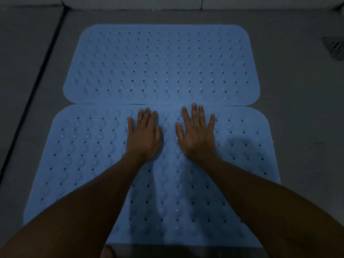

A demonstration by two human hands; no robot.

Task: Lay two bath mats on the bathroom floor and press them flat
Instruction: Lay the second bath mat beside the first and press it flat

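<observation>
Two light blue rubber bath mats with rows of small holes lie on the grey floor, long edges touching. The far mat (pixel 162 66) lies flat. On the near mat (pixel 78 157) rest both palms, close to its far edge. My left hand (pixel 144 135) is flat, fingers slightly apart, holding nothing. Just to its right, my right hand (pixel 197 133) is spread flat too, its fingertips reaching the seam between the mats. Both forearms cover part of the near mat.
A dark groove (pixel 35 75) runs along the floor on the left. White wall tiles (pixel 130 2) border the far side. A metal floor drain (pixel 334 47) sits at the right edge. Bare grey floor surrounds the mats.
</observation>
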